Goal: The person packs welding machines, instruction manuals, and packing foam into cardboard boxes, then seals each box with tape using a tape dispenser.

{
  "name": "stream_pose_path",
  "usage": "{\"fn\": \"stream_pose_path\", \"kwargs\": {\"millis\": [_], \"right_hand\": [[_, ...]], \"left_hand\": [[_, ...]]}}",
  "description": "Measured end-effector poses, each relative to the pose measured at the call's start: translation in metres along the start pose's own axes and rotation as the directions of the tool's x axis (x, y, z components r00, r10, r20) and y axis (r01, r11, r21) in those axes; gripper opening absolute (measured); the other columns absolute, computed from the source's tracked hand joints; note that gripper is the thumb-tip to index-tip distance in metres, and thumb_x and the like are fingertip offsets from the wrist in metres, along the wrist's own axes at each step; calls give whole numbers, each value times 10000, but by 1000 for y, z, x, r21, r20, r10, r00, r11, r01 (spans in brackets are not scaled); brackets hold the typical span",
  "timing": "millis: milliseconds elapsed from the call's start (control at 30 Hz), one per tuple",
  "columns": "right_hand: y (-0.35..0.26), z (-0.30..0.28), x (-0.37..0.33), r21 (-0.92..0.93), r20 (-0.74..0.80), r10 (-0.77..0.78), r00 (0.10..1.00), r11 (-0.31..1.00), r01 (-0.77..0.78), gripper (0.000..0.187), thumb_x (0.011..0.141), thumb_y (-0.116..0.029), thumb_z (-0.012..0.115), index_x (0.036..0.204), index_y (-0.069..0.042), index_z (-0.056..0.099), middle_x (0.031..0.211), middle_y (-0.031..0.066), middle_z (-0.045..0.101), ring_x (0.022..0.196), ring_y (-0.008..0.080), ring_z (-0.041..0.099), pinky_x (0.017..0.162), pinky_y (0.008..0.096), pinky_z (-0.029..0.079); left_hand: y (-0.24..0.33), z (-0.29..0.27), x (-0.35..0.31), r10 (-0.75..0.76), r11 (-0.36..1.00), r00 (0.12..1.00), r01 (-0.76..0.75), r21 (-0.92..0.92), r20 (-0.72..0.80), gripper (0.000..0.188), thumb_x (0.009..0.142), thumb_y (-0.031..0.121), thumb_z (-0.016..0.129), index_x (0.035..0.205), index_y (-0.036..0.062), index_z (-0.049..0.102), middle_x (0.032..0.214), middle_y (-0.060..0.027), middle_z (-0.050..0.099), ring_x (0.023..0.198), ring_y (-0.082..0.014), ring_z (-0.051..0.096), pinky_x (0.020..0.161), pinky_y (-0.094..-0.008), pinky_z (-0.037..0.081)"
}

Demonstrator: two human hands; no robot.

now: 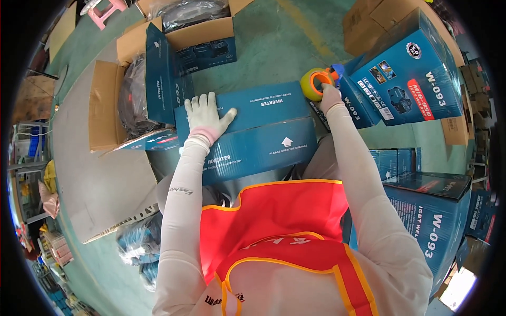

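Observation:
My left hand (206, 117), in a white glove with a pink cuff, lies with fingers spread on the left part of a closed teal carton (258, 124). The carton rests before my knees, with a seam running along it. Past its right end, my right hand (331, 98) is closed on a tape dispenser (336, 72) with an orange hub and a blue end. A yellow-green roll of tape (309, 87) sits on it. My fingers are partly hidden behind the hub, and the dispenser is beside a tall teal carton (403, 73).
An open carton (105, 108) with a plastic-wrapped item stands at the left, another open carton (211, 50) behind it. More teal cartons (411, 210) stand near my right elbow. Bagged items (139, 242) lie by my left forearm. A pink stool (105, 13) is far left.

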State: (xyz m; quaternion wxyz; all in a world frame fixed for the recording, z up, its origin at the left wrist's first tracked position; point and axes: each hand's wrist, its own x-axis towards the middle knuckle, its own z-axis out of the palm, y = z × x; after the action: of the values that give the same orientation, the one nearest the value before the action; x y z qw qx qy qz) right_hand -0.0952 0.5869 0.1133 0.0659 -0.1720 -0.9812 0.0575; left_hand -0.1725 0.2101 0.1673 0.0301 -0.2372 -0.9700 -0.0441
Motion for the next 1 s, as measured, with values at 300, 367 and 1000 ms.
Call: {"fn": "stream_pose_path", "kwargs": {"millis": [300, 367, 1000], "right_hand": [[17, 67, 10, -59, -103, 302, 948, 949, -309, 282, 787, -91, 637, 1050, 11, 639, 998, 197, 680, 976, 341, 658, 847, 374, 527], [-26, 48, 2, 125, -87, 248, 965, 963, -237, 420, 756, -86, 683, 1141, 64, 609, 1055, 236, 670, 1017, 362, 641, 901, 381, 500], [-1, 62, 8, 149, -144, 245, 959, 963, -224, 386, 774, -23, 650, 1139, 95, 607, 1073, 248, 664, 1026, 366, 642, 911, 376, 500]], "left_hand": [[8, -15, 0, 65, 993, 982, -47, -106, 179, 1037, 651, 700, 664, 1455, 117, 366, 1437, -271, 344, 1374, -429, 260, 1131, -553, 98], [-7, -14, -17, 15, 998, 987, -4, -67, 158, 1023, 678, 697, 641, 1466, 108, 359, 1447, -285, 328, 1393, -431, 228, 1139, -566, 81], [-36, -5, -90, -720, 352, 602, 746, -565, 346, 668, 835, 391, 651, 1330, -2, 435, 1112, -212, 651, 1022, -399, 632, 918, -417, 481]]}}
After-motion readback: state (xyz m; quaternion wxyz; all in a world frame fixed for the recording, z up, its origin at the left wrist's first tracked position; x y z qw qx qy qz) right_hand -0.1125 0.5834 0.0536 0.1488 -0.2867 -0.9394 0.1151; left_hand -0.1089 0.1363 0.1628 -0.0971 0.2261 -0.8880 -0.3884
